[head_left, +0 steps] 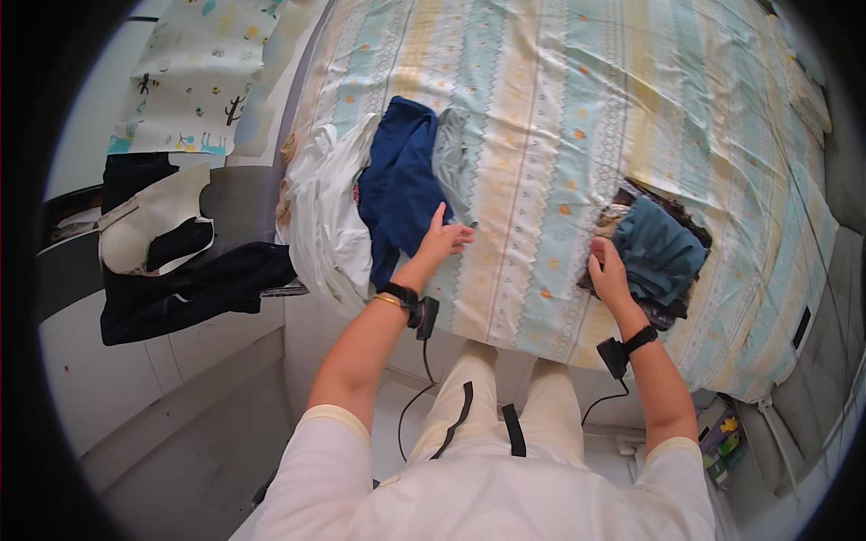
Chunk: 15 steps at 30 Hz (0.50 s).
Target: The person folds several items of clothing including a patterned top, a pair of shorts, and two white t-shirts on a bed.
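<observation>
My left hand (442, 240) is open with fingers spread, at the lower right edge of a dark blue garment (399, 171). It does not appear to grip the cloth. Left of the blue garment lies a loose heap of white clothes (327, 212); a light grey garment (449, 153) is on its right. Beside the left edge of a folded stack, my right hand (608, 267) has loosely bent fingers and nothing visible in them. A teal folded garment (654, 251) tops that stack, with dark patterned cloth (693, 230) showing beneath it.
All these clothes lie on a bed with a striped, pastel sheet (519, 162). At the left, a beige bra (135, 230) and black clothing (198, 293) hang over a ledge below a printed sheet (198, 81). Cables run down from black devices (424, 317) on both wrists.
</observation>
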{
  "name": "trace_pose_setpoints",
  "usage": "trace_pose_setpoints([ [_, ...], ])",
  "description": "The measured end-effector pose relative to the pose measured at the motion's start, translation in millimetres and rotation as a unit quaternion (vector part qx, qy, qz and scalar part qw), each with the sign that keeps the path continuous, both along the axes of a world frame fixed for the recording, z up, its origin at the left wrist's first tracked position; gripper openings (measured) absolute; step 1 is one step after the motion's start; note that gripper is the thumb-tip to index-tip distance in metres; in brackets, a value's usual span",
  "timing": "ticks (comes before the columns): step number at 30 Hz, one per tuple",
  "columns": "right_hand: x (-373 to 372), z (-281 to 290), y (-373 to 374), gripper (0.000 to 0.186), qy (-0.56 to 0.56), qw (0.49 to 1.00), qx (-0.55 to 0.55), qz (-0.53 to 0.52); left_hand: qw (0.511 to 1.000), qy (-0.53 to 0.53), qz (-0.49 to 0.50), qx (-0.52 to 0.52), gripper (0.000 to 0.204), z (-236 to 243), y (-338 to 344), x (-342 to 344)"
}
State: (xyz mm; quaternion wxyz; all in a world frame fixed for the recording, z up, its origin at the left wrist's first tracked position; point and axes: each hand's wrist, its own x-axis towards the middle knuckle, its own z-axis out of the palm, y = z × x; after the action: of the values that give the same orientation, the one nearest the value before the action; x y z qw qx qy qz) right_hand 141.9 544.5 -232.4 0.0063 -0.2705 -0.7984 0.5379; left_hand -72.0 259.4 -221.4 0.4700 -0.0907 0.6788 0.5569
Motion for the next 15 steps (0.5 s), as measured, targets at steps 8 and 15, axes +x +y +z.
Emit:
trace_pose_setpoints([
  [8,-154,-62,-123,0.057,-0.056,0.959,-0.279,0.008,0.992,0.018,0.122,-0.006,0.087,18,-57,-55],
  [15,-260,-43,-215,0.073,-0.089,0.963,-0.242,-0.078,0.972,0.204,0.008,-0.113,0.085,-27,-170,-92],
])
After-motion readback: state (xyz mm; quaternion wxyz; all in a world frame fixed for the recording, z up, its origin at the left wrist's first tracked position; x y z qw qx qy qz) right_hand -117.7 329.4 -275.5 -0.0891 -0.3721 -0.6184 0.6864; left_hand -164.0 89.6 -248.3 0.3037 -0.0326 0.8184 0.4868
